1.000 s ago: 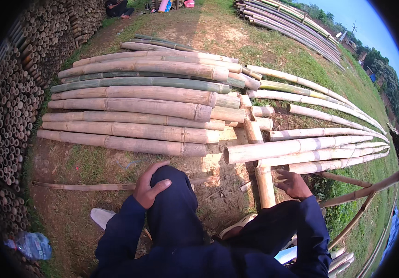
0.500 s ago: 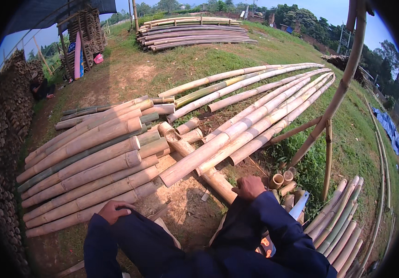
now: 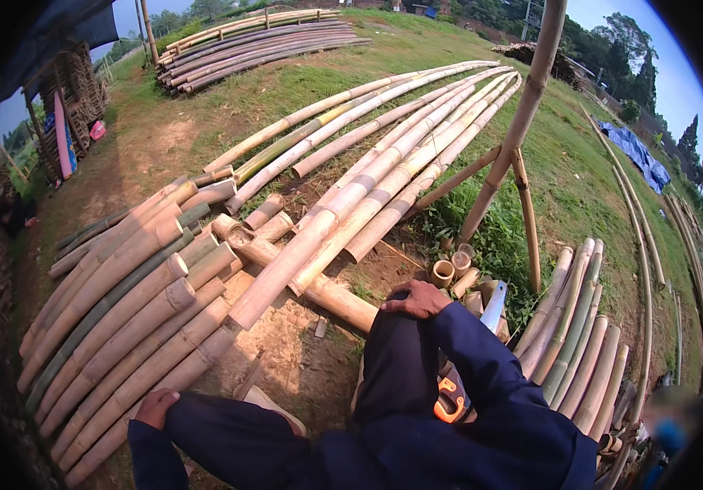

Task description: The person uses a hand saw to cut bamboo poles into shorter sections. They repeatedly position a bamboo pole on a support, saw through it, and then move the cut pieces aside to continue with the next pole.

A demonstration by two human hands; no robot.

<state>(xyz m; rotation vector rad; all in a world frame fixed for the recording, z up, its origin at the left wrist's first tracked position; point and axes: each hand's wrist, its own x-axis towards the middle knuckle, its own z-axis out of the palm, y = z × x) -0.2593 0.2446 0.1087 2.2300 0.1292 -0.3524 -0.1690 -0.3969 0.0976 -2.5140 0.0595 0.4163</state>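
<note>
My left hand [image 3: 156, 407] rests on my left knee, holding nothing, fingers lying over the dark trouser cloth. On the right knee lies my right hand [image 3: 419, 300], its fingers draped loosely and empty. Beside my right thigh is a handsaw with an orange handle [image 3: 450, 397]; its pale blue blade [image 3: 494, 305] shows past my sleeve, and my forearm hides the part between. In front of my knees, long bamboo poles [image 3: 327, 219] rest across a thick bamboo crosspiece [image 3: 343, 302]. A stack of cut bamboo lengths [image 3: 135, 306] lies to the left, close to my left hand.
Short bamboo offcuts [image 3: 443, 273] stand near a slanting bamboo post [image 3: 511, 131] with a brace. More cut bamboo [image 3: 572, 327] lies at right. Farther off are a pole pile [image 3: 261, 49] and a blue tarp [image 3: 633, 155]. A blurred figure [image 3: 670, 429] is at lower right.
The view has swung to the right, so the bamboo sits farther left. My right hand's fingers have loosened from a curled shape over the knee. A blurred figure has appeared at lower right.
</note>
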